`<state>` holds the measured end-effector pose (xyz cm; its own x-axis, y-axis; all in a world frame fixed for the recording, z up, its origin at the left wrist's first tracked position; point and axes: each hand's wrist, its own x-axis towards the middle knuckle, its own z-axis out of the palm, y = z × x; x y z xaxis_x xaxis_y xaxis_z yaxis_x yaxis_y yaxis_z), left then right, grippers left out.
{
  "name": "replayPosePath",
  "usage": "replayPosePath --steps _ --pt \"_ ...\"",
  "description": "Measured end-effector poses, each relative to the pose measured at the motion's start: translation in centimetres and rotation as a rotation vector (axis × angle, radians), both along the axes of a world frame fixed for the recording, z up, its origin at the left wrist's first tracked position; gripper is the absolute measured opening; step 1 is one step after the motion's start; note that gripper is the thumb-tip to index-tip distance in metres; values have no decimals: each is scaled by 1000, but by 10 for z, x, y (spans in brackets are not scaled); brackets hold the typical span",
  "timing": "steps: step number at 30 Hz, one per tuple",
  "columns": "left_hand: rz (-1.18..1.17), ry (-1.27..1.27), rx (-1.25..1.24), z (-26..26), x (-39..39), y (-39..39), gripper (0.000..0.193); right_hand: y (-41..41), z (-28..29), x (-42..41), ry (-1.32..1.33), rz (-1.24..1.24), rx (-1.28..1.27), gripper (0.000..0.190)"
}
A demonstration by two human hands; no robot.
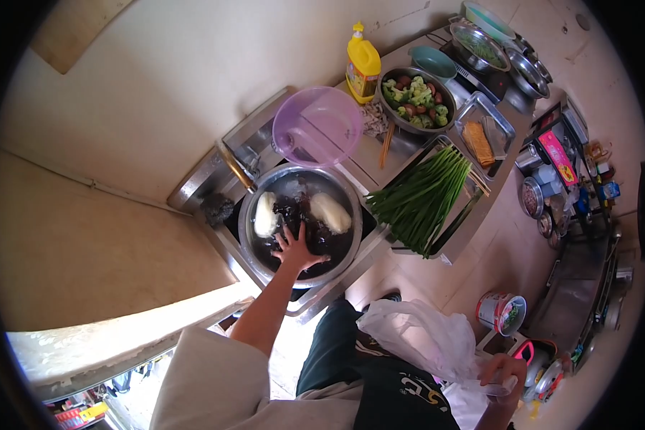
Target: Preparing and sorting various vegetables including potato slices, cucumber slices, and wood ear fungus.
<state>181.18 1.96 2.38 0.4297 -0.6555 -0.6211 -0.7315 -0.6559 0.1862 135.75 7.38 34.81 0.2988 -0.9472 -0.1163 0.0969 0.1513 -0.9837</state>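
Note:
My left hand point(296, 251) is spread open at the water's surface in a large metal basin point(247, 258) set in the sink. Two pale peeled vegetables point(330, 213) and dark pieces point(286, 208) that look like black fungus lie in the water around the fingers. A brass-coloured faucet point(236, 166) reaches over the basin's rim. At the lower right, my right hand point(502, 376) is shut on a thin translucent plastic bag point(424, 328), which hangs in front of the dark apron. A purple plastic basin point(318, 126) stands just behind the metal one.
Right of the sink are long green chives point(424, 199) on a tray, a bowl of broccoli point(419, 99), a tray with tofu-like sheets point(478, 144) and a yellow detergent bottle point(363, 67). A dark scouring pad point(216, 208) sits left. A bucket point(501, 313) stands below right, near shelving.

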Motion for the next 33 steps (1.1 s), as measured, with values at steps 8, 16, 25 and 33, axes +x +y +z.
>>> replayPosePath --steps 8,16,25,33 --pt "2 -261 -117 -42 9 -12 43 1 6 -2 12 87 -11 35" --pt "-93 58 -616 -8 61 -13 42 13 5 -2 -23 -75 48 36" --pt "-56 20 -843 63 57 1 41 13 0 -12 -101 -66 31 34" --pt "-380 -136 -371 92 39 -26 77 12 -2 -10 -104 -48 43 23"
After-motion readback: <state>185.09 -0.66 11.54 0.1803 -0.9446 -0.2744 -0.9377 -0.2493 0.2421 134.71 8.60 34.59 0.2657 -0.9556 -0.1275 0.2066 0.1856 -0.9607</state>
